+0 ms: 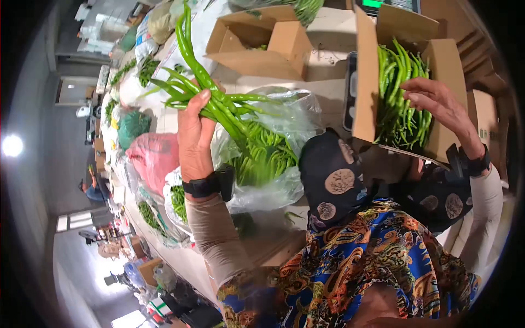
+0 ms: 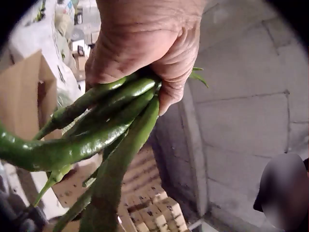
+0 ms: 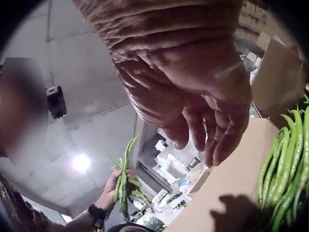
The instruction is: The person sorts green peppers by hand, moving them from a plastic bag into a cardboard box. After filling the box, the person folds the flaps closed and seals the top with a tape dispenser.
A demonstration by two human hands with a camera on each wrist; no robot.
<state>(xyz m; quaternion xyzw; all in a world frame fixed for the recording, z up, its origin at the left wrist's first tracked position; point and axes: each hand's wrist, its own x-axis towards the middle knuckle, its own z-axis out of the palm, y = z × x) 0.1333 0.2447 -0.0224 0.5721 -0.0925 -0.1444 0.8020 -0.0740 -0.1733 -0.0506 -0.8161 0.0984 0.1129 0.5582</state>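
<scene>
My left hand point(image 1: 195, 131) grips a bunch of long green chili peppers point(image 1: 223, 109), raised over an open clear plastic bag point(image 1: 307, 112). In the left wrist view, several glossy peppers point(image 2: 104, 145) stick out from under the curled fingers. Inside the bag lie many more green peppers point(image 1: 269, 156). My right hand point(image 1: 445, 109) holds nothing; its fingers are loosely bent above a cardboard box point(image 1: 366, 82). Long green peppers point(image 1: 403, 76) lie lengthwise in that box, side by side. The right wrist view shows the right hand point(image 3: 188, 82) beside the box wall point(image 3: 227, 179).
A second open carton point(image 1: 257, 63) stands beyond the bag, with a little green inside. A pink sack point(image 1: 155, 158) and a green sack point(image 1: 133, 130) stand left of the bag. Next to the pepper box is a black tray point(image 1: 350, 90). Another person point(image 1: 96, 188) is far off at left.
</scene>
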